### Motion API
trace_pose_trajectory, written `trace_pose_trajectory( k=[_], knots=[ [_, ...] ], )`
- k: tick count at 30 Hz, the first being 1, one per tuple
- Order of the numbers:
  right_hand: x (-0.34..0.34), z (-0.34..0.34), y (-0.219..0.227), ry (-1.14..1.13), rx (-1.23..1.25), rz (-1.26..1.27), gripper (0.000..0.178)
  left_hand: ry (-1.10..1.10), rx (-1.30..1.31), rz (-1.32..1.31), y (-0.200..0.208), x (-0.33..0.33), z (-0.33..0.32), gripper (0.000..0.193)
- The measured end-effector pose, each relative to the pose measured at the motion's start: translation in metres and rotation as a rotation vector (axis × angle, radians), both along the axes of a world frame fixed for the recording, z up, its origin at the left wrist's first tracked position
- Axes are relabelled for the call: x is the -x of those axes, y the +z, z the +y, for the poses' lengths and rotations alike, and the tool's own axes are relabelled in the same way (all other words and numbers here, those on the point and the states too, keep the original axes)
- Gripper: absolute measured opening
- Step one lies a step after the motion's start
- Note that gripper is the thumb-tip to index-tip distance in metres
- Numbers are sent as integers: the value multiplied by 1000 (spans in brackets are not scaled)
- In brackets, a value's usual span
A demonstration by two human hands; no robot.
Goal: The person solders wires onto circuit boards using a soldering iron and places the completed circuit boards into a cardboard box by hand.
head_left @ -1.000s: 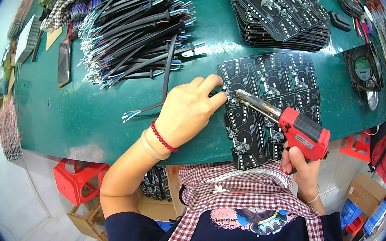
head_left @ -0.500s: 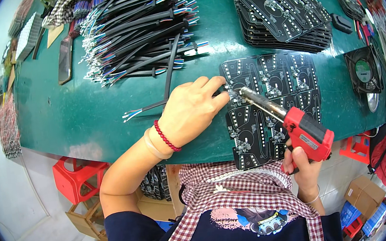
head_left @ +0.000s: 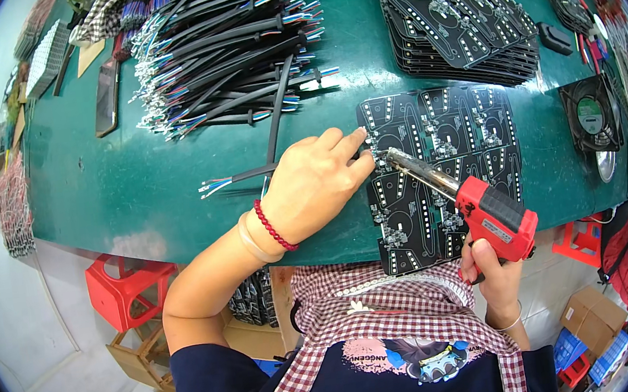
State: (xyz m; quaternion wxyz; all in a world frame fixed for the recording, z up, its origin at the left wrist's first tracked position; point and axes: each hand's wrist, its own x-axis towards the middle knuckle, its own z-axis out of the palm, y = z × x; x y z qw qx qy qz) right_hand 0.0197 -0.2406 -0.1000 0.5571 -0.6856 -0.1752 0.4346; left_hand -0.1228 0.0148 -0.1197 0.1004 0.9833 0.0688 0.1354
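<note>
My right hand (head_left: 493, 266) grips a red and black soldering gun (head_left: 496, 219). Its metal barrel slants up and left, with the tip at solder pads on a black circuit board panel (head_left: 469, 118) on the green table. Beside that tip, the pinched fingers of my left hand (head_left: 318, 180) reach over the panel's left edge. A black sleeved cable (head_left: 252, 174) with bare coloured wire ends runs under this hand; its far end is hidden by my fingers. Another black cable (head_left: 278, 114) comes down from the pile toward the back of my hand.
A large pile of black cables (head_left: 233, 49) lies beyond my left hand. Stacked circuit boards (head_left: 457, 22) stand at the back right. A small fan (head_left: 592, 115) is at the right, a phone (head_left: 107, 97) at the left. A red stool (head_left: 129, 289) stands below the table edge.
The soldering gun has shifted slightly left and down, its tip drawing a little nearer the panel's left edge. My left hand has barely moved.
</note>
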Motion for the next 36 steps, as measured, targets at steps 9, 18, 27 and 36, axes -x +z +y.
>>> trace_pose_trajectory(
  k=[9,18,27,36],
  knots=[
    [4,5,4,-15,6,-33,22,12,-29,-4,-2,1,-4,22],
    [-7,5,9,-61,-36,-41,32,1,-57,5,-2,0,-5,22],
    [-22,7,9,28,20,20,30,6,-72,-3,-4,2,-5,21],
    [-28,6,7,45,42,3,29,4,-54,-32,-5,3,-4,22]
  ],
)
